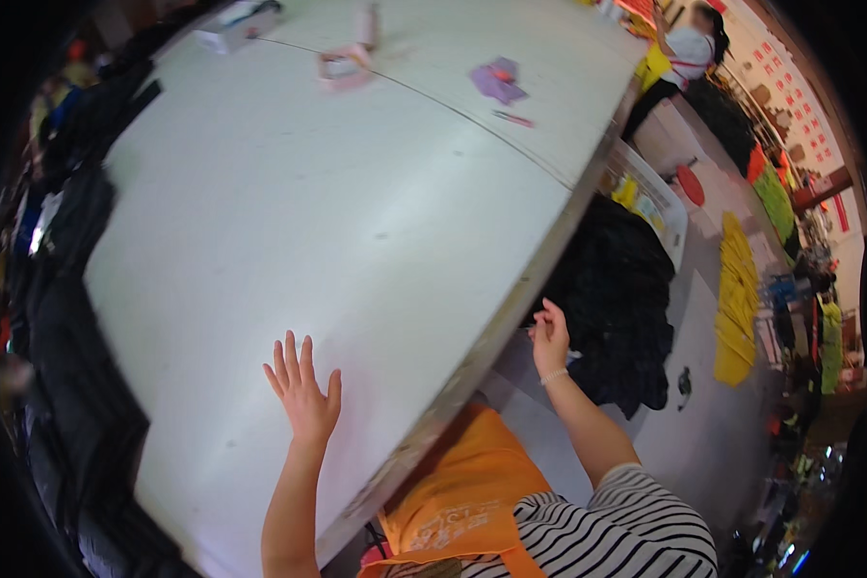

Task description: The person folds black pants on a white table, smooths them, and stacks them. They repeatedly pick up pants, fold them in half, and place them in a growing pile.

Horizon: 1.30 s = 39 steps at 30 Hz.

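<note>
My left hand (303,390) is over the large white tabletop (299,222), fingers spread and nothing in it. Whether its palm touches the surface I cannot tell. Beyond the table's right edge is my right hand (551,339), its fingers loosely bent and apart, holding nothing that I can see. Close to it lies a heap of black cloth (617,289), partly behind the hand. I wear an orange apron (462,482) over a striped shirt.
Dark folded fabric (72,318) is stacked along the left edge. Farther up the table are a pink ring-shaped item (345,67), a purple cloth scrap (499,81), a red pen-like tool (512,118) and a white box (236,27). On the right, yellow cloth (735,303) and a white bin (669,197); another person (689,53) stands beyond.
</note>
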### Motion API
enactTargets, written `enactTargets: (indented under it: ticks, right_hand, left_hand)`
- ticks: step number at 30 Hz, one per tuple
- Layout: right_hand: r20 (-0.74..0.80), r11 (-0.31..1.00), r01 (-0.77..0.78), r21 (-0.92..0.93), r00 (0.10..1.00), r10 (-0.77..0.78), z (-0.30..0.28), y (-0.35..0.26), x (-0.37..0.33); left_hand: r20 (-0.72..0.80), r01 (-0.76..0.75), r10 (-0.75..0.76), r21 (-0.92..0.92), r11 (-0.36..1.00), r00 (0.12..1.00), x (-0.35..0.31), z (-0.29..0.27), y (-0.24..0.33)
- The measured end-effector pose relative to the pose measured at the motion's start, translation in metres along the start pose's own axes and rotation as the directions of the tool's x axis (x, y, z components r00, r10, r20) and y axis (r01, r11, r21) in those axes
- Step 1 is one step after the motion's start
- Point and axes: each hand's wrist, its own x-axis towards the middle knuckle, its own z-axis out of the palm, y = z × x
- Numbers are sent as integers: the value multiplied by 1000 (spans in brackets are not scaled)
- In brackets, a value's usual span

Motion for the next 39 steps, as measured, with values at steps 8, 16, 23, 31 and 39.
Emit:
enactTargets:
  ticks: [8, 16, 23, 31, 39]
  right_hand:
    - [-199, 588, -342, -733, 934, 296, -147, 221, 230]
    - [-287, 541, -381, -749, 924, 254, -237, 351, 400]
    - [-79, 281, -232, -931, 881, 467, -275, 330, 382]
    - [-256, 535, 53, -843, 836, -485, -419, 79, 366]
    - [67, 488, 853, -183, 506, -860, -172, -279, 240]
  left_hand:
    - [216, 11, 19, -137, 991, 976, 102, 144, 223]
    - [391, -170, 128, 77, 982, 912, 115, 176, 259]
    - [399, -169, 122, 84, 982, 909, 119, 176, 260]
    - [411, -27, 36, -28, 999, 911, 115, 169, 268]
    - [414, 122, 152, -563, 817, 897, 116, 134, 270]
